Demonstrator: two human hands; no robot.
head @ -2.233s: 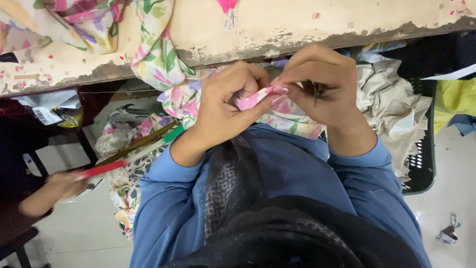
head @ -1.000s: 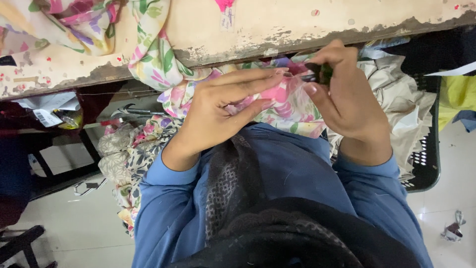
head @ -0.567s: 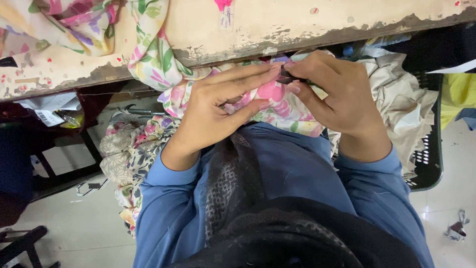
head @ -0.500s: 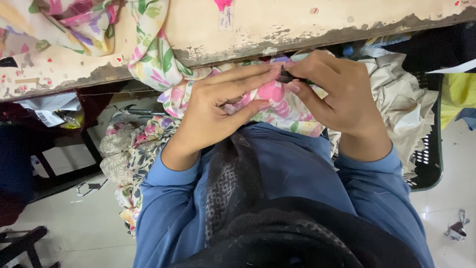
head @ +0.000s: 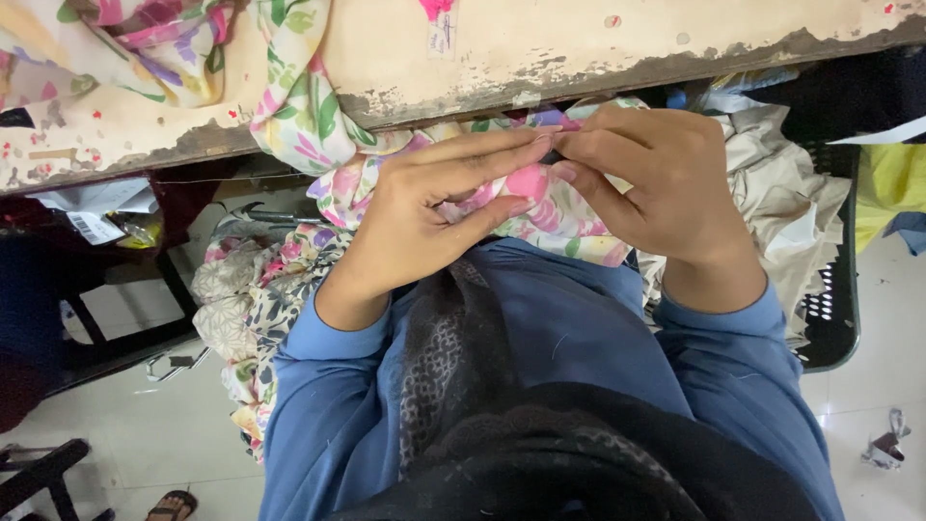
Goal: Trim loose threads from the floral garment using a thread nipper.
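A floral fabric (head: 569,227) in pink, green and cream hangs off the worn table edge (head: 579,77) into my lap. My left hand (head: 434,212) lies on it with long fingers stretched out and the thumb tucked under, gripping a fold. My right hand (head: 656,183) meets the left fingertips and pinches the fabric's upper edge with thumb and forefinger. No tool shows in either hand. My blue sleeves and a dark scarf fill the lower frame.
More floral cloth (head: 145,39) lies on the table top. A heap of printed fabric (head: 251,289) hangs at the left by a dark frame. A black crate (head: 834,318) with pale scraps (head: 772,193) stands at the right, beside yellow cloth (head: 892,183). A sandal (head: 174,504) lies on the floor.
Another person's hand at the left has gone from view. My right hand, which held a small dark tool up, has come down to the left fingertips; the tool no longer shows.
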